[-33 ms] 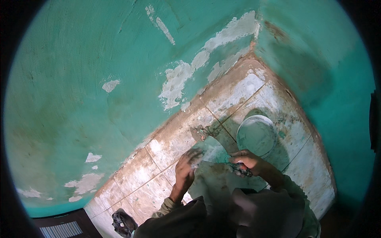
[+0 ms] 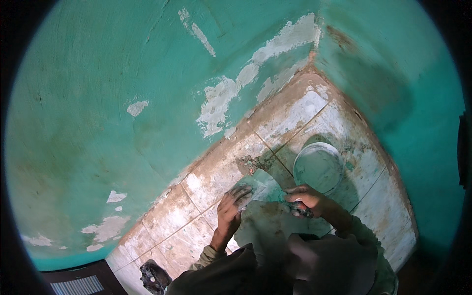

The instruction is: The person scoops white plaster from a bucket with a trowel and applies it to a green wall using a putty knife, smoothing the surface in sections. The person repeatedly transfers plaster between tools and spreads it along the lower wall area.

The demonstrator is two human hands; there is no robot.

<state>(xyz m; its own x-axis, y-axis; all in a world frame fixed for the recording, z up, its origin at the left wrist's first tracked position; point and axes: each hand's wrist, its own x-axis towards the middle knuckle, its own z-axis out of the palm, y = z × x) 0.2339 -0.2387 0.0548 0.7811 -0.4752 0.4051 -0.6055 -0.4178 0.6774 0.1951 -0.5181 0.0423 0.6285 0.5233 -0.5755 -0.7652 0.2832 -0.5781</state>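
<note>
Nothing has moved since before. My left hand (image 2: 231, 209) lies flat and open on a green board (image 2: 263, 216), and my right hand (image 2: 307, 199) is closed around a small tool (image 2: 301, 210). A bucket (image 2: 318, 166) sits just past my right hand.

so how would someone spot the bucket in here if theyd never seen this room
Start at the corner where the two green walls meet, then come down onto the stained tiled floor. The bucket stands there just beyond the right hand. It is the only round thing on the floor, with a pale rim and pale contents.
</note>
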